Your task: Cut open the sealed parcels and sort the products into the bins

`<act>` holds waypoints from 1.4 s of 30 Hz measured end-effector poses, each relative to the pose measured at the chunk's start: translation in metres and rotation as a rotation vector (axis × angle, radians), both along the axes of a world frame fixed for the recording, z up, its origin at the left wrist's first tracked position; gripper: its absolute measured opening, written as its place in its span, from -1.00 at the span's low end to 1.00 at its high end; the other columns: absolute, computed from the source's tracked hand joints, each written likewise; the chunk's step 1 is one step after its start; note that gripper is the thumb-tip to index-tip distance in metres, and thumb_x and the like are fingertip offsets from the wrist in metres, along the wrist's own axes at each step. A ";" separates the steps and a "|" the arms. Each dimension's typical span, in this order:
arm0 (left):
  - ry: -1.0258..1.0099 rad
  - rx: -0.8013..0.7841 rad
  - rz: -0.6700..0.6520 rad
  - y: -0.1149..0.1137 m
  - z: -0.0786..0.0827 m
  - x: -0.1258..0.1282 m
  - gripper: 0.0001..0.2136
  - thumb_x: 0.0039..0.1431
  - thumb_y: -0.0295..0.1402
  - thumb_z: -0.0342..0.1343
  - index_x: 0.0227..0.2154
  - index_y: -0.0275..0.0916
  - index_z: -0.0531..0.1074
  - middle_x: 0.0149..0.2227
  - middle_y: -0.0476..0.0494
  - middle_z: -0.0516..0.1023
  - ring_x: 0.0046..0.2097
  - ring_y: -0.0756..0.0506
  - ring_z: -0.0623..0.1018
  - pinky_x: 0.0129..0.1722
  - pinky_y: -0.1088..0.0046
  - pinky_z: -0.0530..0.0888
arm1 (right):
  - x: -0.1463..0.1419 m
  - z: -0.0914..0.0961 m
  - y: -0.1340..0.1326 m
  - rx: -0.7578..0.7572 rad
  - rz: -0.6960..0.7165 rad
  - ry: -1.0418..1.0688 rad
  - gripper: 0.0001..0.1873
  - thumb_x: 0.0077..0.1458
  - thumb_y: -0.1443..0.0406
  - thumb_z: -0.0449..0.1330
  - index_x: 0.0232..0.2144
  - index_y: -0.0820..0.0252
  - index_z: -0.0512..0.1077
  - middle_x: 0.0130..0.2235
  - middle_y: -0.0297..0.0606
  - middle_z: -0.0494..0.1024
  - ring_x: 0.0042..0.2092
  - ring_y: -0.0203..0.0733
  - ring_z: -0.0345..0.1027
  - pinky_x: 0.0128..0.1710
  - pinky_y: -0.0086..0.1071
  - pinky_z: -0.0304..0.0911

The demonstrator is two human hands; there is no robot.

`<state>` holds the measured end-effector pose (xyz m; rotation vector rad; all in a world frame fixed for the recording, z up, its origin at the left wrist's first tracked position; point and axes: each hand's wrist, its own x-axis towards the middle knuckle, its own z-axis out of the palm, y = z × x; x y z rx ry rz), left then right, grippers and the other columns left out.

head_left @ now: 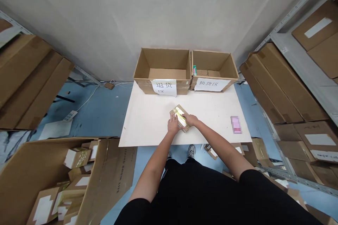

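Observation:
A small brown cardboard parcel (178, 113) with yellow tape and a white label lies near the middle of the white table (148, 119). My left hand (173, 124) rests against its near left side, fingers curled on it. My right hand (191, 120) lies over its right end, fingers closed on the parcel. Both hands hold it down on the tabletop.
Two open cardboard boxes with paper signs stand at the table's far edge: the left box (163, 70) and the right box (213, 71). A pink item (236, 124) lies at the table's right. A large box of parcels (50, 179) sits low left. Shelves of cartons (285, 84) flank both sides.

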<state>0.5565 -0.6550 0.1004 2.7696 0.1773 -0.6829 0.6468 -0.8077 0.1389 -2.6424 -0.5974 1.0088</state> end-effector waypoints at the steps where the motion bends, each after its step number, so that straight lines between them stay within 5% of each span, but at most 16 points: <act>1: 0.004 0.006 0.004 -0.001 0.001 0.000 0.11 0.19 0.21 0.20 0.55 -0.30 -0.21 0.58 -0.46 -0.30 0.58 -0.36 -0.22 0.47 0.05 0.10 | -0.004 0.001 -0.008 -0.012 0.013 0.009 -0.18 0.10 0.17 0.41 0.39 -0.08 0.33 0.12 -0.07 0.64 0.09 0.18 0.56 -0.08 -0.22 0.38; 11: 0.030 0.056 0.032 -0.015 0.005 0.000 0.09 0.17 0.29 0.14 0.56 -0.09 -0.23 0.60 -0.25 -0.28 0.57 -0.46 -0.21 0.43 -0.08 0.16 | -0.052 -0.003 -0.111 0.003 -0.056 0.096 -0.35 0.08 0.33 0.32 0.23 -0.15 0.48 -0.04 -0.09 0.69 -0.01 0.18 0.58 -0.09 -0.17 0.33; 15: 0.053 0.068 0.082 -0.037 0.008 0.003 0.11 0.15 0.32 0.11 0.57 -0.12 -0.25 0.60 -0.28 -0.26 0.56 -0.50 -0.13 0.38 -0.04 0.27 | -0.047 0.001 -0.139 0.073 -0.242 0.002 -0.39 0.24 0.24 0.22 0.32 -0.12 0.38 -0.05 -0.11 0.69 -0.06 0.16 0.58 -0.11 -0.19 0.33; 18: 0.029 0.104 0.143 -0.060 0.008 -0.001 0.13 0.15 0.37 0.06 0.56 -0.21 -0.22 0.58 -0.41 -0.18 0.50 -0.54 0.06 0.28 -0.04 0.40 | -0.043 -0.006 -0.135 0.132 -0.465 -0.114 -0.30 0.38 0.05 0.11 0.47 0.00 0.13 -0.02 -0.04 0.67 -0.02 0.17 0.59 -0.09 -0.19 0.35; 22: -0.019 0.186 0.192 -0.085 0.007 -0.018 0.00 0.29 0.30 -0.08 0.52 -0.40 -0.04 0.47 -0.63 0.12 0.42 -0.56 0.21 0.28 -0.11 0.37 | -0.034 -0.029 -0.099 0.140 -0.629 -0.089 -0.09 0.32 -0.04 0.20 0.51 0.15 -0.03 0.03 0.02 0.66 0.07 0.13 0.57 -0.02 -0.22 0.36; 26: -0.028 0.225 0.153 -0.075 0.007 -0.030 -0.24 0.40 0.10 -0.07 0.46 -0.34 0.16 0.36 -0.58 0.34 0.41 -0.53 0.23 0.36 -0.18 0.24 | -0.019 -0.046 -0.069 0.206 -0.674 -0.096 -0.14 0.30 0.03 0.25 0.48 0.10 0.02 0.04 -0.05 0.65 0.09 0.08 0.56 0.01 -0.25 0.37; 30: -0.061 0.145 -0.007 -0.043 0.007 -0.020 -0.34 0.42 -0.04 -0.03 0.51 -0.06 0.09 0.54 -0.29 0.09 0.54 -0.45 0.00 0.43 -0.12 0.15 | -0.014 -0.053 -0.077 0.415 -0.743 -0.020 -0.32 0.33 0.00 0.18 0.37 0.07 0.16 -0.10 -0.19 0.67 -0.05 0.00 0.61 -0.07 -0.28 0.42; 33: -0.023 0.104 -0.096 -0.030 0.000 -0.009 -0.37 0.46 -0.05 -0.07 0.53 0.07 0.02 0.59 -0.12 -0.07 0.57 -0.38 -0.13 0.46 -0.08 0.12 | -0.020 -0.059 -0.100 0.694 -0.899 0.213 -0.50 0.39 -0.02 0.05 0.22 0.08 0.21 -0.28 -0.32 0.64 -0.28 -0.12 0.61 -0.23 -0.33 0.46; 35: -0.010 0.119 -0.104 -0.028 -0.006 -0.005 -0.37 0.48 -0.04 -0.11 0.53 0.05 0.00 0.59 -0.13 -0.10 0.57 -0.38 -0.13 0.45 -0.10 0.12 | -0.025 -0.062 -0.117 0.831 -0.948 0.401 -0.56 0.32 -0.04 0.16 0.07 0.05 0.22 -0.36 -0.38 0.60 -0.41 -0.17 0.57 -0.35 -0.37 0.44; 42: -0.021 0.133 -0.123 -0.026 -0.018 -0.005 -0.38 0.50 -0.03 -0.13 0.54 0.01 0.00 0.59 -0.16 -0.12 0.57 -0.39 -0.10 0.46 -0.10 0.12 | -0.031 -0.062 -0.138 0.820 -0.859 0.525 -0.60 0.28 -0.07 0.23 -0.28 0.05 0.23 -0.61 -0.53 0.38 -0.66 -0.31 0.25 -0.62 -0.49 0.18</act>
